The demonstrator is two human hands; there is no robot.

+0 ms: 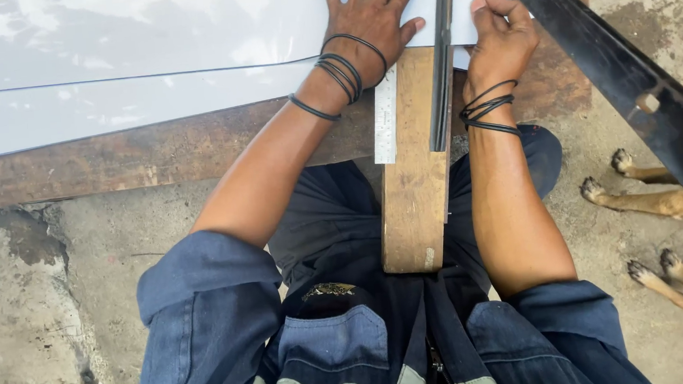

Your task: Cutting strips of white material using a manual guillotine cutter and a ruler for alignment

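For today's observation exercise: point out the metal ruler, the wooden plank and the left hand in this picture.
metal ruler [385, 115], head view, middle of its pale graduated strip.
wooden plank [414, 186], head view, bare face below the hands.
left hand [370, 21], head view, back of the hand.

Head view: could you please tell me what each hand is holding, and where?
Left hand presses flat on the white sheet, gripping nothing. Right hand is curled at the sheet's near edge beside the dark metal strip; its grip cannot be told.

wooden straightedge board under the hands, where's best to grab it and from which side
Probably the bare near end of the wooden board, which juts off the bench edge toward the body. Both flanks are clear there; farther up, the left hand, steel ruler and dark strip crowd it.
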